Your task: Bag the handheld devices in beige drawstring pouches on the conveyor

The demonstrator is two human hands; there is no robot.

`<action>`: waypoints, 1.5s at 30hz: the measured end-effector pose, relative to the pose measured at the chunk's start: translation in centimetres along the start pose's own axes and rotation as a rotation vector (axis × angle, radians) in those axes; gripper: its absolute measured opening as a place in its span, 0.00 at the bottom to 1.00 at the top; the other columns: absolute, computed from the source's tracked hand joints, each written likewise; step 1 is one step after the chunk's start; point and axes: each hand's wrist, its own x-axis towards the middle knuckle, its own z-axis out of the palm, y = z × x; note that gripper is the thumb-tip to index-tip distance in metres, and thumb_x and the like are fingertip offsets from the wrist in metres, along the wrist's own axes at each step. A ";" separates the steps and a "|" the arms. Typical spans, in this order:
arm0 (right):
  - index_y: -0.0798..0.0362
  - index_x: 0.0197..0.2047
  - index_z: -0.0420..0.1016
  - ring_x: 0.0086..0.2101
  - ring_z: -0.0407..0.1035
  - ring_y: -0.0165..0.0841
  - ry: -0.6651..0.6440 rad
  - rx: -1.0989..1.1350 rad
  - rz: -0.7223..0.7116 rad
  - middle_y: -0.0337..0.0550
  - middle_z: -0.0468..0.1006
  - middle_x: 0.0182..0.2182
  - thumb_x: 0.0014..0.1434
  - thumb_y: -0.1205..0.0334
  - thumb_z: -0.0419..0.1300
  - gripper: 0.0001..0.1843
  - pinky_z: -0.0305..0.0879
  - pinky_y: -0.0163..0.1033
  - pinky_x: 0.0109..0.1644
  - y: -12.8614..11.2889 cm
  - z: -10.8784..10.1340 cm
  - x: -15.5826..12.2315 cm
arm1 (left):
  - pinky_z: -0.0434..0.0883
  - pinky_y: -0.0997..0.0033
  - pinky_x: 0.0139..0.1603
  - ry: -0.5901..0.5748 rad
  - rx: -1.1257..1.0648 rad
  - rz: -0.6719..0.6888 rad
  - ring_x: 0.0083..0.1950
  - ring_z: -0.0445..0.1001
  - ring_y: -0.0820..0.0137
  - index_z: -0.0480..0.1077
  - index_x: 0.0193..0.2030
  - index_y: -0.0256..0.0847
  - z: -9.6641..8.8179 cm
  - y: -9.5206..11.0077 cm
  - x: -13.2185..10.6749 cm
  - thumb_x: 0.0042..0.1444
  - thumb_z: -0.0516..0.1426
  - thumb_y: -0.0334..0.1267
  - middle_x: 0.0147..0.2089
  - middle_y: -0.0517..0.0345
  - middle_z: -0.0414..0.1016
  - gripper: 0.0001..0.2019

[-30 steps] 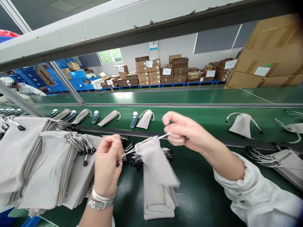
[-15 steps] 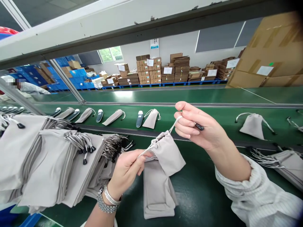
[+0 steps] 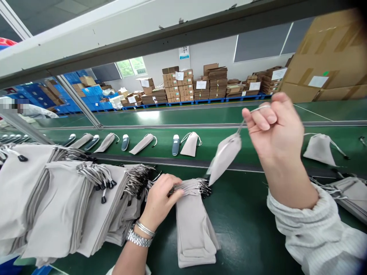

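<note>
My right hand [image 3: 275, 128] is raised and pinches a thin white drawstring cord. From the cord hangs a tilted, flat beige velvet drawstring pouch [image 3: 225, 157], over the green conveyor belt [image 3: 243, 194]. My left hand [image 3: 160, 200] lies lower, with its fingers on the gathered grey cords of a folded stack of beige pouches [image 3: 195, 229]. A much larger pile of pouches [image 3: 57, 202] with black cord ends lies to the left of that hand, beside my left wrist.
On the far belt, handheld devices [image 3: 175, 145] alternate with beige pouches [image 3: 189, 145]. More pouches [image 3: 319, 149] lie to the right. A metal rail [image 3: 143, 38] crosses overhead. Cardboard boxes [image 3: 183, 86] stand on blue pallets beyond, and a person [image 3: 34, 110] stands at far left.
My right hand has risen and moved right, lifting the pouch by its cord. My left hand has let go of that pouch and dropped onto the cords of the stack.
</note>
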 end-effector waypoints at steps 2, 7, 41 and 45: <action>0.43 0.36 0.66 0.21 0.51 0.29 0.080 -0.095 -0.205 0.31 0.53 0.21 0.60 0.68 0.58 0.08 0.65 0.43 0.40 0.6 -0.6 0.8 | 0.68 0.63 0.49 -0.064 0.010 -0.008 0.48 0.70 0.62 0.67 0.41 0.42 -0.2 -0.2 -0.5 0.57 0.61 0.31 0.45 0.53 0.70 0.07; 0.45 0.52 0.59 0.28 0.67 0.34 -0.087 -0.543 -0.277 0.34 0.69 0.25 0.61 0.65 0.57 0.17 0.65 0.43 0.41 5.8 -1.6 2.1 | 0.68 0.61 0.53 -0.204 0.002 -0.094 0.54 0.68 0.62 0.64 0.41 0.43 -0.3 -0.5 -1.3 0.51 0.58 0.22 0.54 0.52 0.65 0.15; 0.44 0.52 0.49 0.27 0.70 0.31 -0.574 -0.334 0.466 0.36 0.68 0.35 0.56 0.54 0.65 0.30 0.67 0.35 0.20 8.6 2.1 -6.7 | 0.60 0.53 0.56 0.221 0.256 0.133 0.45 0.70 0.63 0.68 0.33 0.43 1.2 0.7 -0.1 0.59 0.58 0.28 0.37 0.57 0.72 0.07; 0.44 0.52 0.49 0.29 0.70 0.34 -0.547 -0.381 0.411 0.39 0.68 0.37 0.55 0.56 0.67 0.32 0.69 0.38 0.22 8.6 2.3 -7.2 | 0.63 0.60 0.46 0.163 0.033 0.034 0.42 0.68 0.64 0.68 0.32 0.42 0.9 1.1 -0.2 0.60 0.58 0.31 0.37 0.56 0.68 0.05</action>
